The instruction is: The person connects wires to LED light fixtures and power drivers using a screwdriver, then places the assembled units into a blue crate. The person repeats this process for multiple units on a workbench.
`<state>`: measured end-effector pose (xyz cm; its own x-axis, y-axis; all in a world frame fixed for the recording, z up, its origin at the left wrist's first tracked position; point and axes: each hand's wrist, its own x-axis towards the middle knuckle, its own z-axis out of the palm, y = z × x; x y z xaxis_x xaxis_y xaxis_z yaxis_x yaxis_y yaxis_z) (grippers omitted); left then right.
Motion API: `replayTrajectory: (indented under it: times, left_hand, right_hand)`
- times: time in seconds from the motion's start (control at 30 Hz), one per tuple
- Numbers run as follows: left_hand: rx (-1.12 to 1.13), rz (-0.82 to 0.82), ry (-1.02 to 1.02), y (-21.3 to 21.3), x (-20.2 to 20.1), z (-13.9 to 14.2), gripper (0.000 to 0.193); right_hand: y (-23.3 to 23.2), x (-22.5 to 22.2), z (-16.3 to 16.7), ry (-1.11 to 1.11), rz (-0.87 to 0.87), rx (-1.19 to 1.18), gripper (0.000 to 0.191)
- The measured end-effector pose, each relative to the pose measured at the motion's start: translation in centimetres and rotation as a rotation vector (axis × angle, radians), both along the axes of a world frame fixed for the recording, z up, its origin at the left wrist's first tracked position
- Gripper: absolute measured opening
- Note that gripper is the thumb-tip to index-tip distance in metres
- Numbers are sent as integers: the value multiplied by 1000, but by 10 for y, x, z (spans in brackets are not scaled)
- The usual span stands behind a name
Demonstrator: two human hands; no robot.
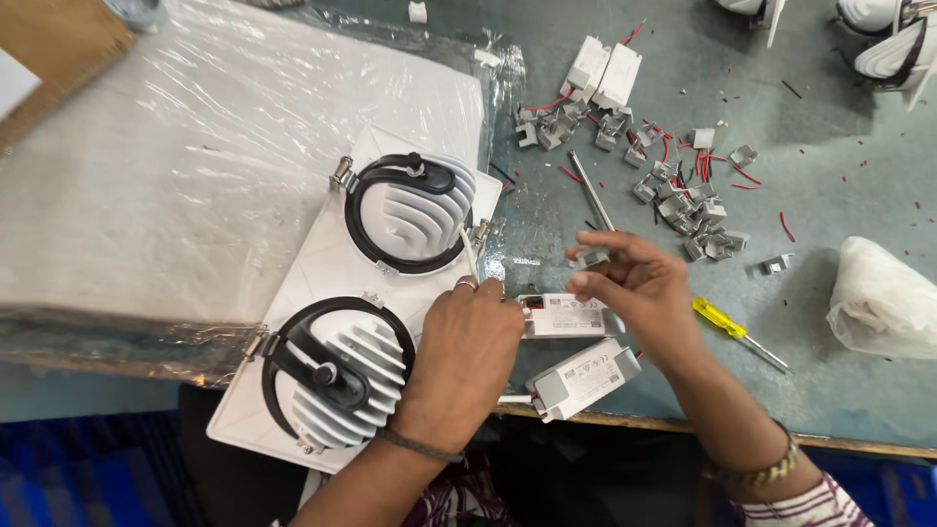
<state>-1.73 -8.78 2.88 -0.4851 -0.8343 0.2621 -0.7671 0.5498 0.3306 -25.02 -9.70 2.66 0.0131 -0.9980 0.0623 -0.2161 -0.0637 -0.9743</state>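
A white double downlight fixture [322, 273] lies face down at the table's front, with two round finned heat sinks in black brackets. My left hand [464, 356] rests against its right side, fingers closed on a white wire by a white driver box [566, 315]. My right hand [634, 283] hovers just above and to the right of that box, pinching a small grey clip [590, 258] between its fingertips. A second white driver box [583, 376] sits at the table's front edge below both hands.
A plastic-wrapped board [195, 166] covers the left of the table. Several loose grey clips [683, 200], red wire scraps and two more driver boxes [605, 70] lie at the back. A yellow-handled screwdriver [737, 330], a metal rod [591, 190] and a white plastic bag [888, 298] are to the right.
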Motion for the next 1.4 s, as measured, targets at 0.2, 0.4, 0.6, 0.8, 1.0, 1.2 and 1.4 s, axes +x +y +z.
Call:
replayTrajectory:
  times: [0.2, 0.4, 0.6, 0.8, 1.0, 1.2, 1.4]
  left_hand:
    - [65, 44, 28, -3, 1, 5, 9]
    - [72, 44, -17, -6, 3, 10, 10]
    - [114, 35, 0, -7, 6, 14, 11]
    - [65, 62, 5, -7, 7, 15, 11]
    - [48, 8, -31, -2, 6, 16, 8]
    - [-43, 28, -3, -1, 4, 13, 7]
    - [1, 84, 2, -1, 2, 6, 9]
  right_hand:
    - [7, -6, 11, -522, 19, 268, 39]
    - [19, 11, 9, -42, 92, 62, 28]
    - [16, 30, 24, 645, 215, -262, 44]
    - [10, 37, 33, 680, 209, -120, 45]
    - [20, 36, 30, 626, 195, -127, 41]
    - [17, 39, 44, 756, 229, -115, 41]
    - [10, 48, 56, 898, 359, -196, 36]
